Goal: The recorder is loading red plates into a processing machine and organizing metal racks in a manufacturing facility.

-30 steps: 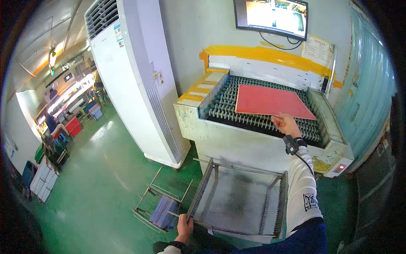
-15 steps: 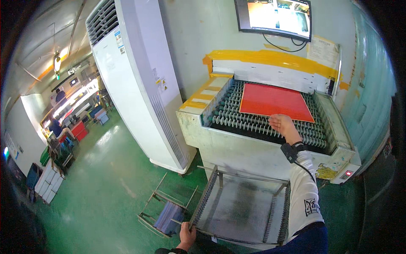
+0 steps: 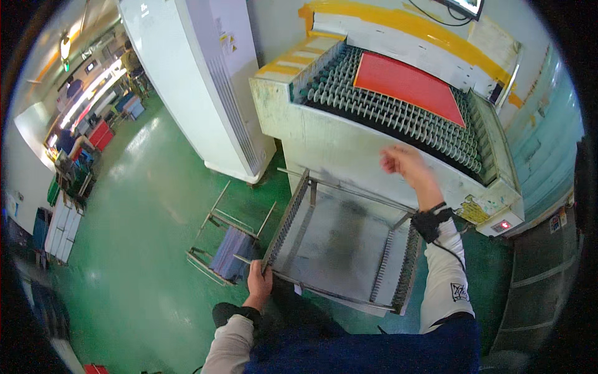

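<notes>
My left hand [image 3: 259,283] is closed round the near left corner of a metal rack [image 3: 336,290], an open frame with toothed side rails. My right hand [image 3: 408,169] hangs in the air above the rack's far right part, before the machine's front panel. Its fingers look bent but are smeared by motion, and no held thing shows. A flat red panel [image 3: 408,87] with a pale edge lies on the rollers [image 3: 380,115] of the conveyor machine [image 3: 336,140], beyond my right hand and apart from it.
A tall white air conditioner [image 3: 199,81] stands left of the machine. On the green floor [image 3: 143,243], left of the metal rack, a smaller rack [image 3: 212,255] holds several bluish sheets [image 3: 233,252]. A screen [image 3: 464,6] hangs on the wall; people sit at lit benches far left.
My right hand has drawn back from the red panel's near edge toward me. The view has tilted down. The panel seems slightly further back on the rollers. My left hand still grips the rack.
</notes>
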Demonstrator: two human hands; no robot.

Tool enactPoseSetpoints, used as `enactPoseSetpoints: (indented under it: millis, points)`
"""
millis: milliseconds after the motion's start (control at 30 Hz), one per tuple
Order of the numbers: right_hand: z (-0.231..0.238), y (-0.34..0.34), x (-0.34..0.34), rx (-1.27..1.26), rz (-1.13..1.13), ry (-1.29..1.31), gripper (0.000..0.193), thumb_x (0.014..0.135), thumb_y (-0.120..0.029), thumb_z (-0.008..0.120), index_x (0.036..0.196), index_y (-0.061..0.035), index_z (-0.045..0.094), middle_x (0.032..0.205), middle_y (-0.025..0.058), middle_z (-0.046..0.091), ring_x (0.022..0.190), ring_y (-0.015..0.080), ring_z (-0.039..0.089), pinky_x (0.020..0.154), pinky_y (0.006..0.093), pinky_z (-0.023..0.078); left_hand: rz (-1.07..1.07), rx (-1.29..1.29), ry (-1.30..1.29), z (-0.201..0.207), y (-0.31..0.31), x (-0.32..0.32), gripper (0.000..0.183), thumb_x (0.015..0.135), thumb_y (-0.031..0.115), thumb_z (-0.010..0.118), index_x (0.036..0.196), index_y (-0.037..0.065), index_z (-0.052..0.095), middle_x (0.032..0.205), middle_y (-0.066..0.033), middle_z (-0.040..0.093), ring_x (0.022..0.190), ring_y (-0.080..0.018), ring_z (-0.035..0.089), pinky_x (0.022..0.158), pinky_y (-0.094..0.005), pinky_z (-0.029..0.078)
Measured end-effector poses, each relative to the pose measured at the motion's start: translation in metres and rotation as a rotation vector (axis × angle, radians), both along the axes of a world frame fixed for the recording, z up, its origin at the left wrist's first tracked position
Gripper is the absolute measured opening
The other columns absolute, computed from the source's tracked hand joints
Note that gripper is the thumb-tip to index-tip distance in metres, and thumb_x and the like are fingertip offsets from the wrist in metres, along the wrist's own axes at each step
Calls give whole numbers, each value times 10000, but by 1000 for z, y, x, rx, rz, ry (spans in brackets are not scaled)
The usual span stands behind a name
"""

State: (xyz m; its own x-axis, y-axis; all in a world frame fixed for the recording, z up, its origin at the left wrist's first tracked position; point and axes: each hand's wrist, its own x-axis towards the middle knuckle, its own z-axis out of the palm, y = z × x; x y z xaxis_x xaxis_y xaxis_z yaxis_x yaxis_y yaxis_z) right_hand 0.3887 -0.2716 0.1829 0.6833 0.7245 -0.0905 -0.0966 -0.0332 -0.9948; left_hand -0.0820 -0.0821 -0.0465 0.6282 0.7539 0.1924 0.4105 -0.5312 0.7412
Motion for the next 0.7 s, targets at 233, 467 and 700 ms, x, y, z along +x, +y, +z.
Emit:
enactPoseSetpoints:
  millis: [233, 467, 700]
  points:
    - [-113, -36, -46, -341, -1, 122, 255, 971, -247, 585, 1038, -20, 680, 880, 69, 690, 762, 162, 663, 721, 307, 547, 4, -43, 30, -3, 2, -2, 250, 868, 146, 635, 1047, 8, 528, 1023, -204, 553, 963, -449, 557, 790, -460, 477]
    - [-188, 9, -17, -416, -72, -268, 333, 879, -330, 656, 947, -8, 709, 804, 100, 707, 734, 194, 684, 701, 346, 536, 20, -93, 26, -2, 2, 3, 271, 856, 155, 643, 1071, 30, 534, 1042, -197, 560, 994, -437, 563, 799, -464, 480]
    - [-200, 110, -15, -756, -48, -687, 450, 840, -431, 634, 1008, -17, 689, 983, 228, 694, 938, 420, 653, 804, 463, 503, -13, -132, 89, -5, 4, -12, 327, 826, 177, 667, 1107, 51, 554, 1059, -193, 567, 986, -420, 576, 827, -456, 488]
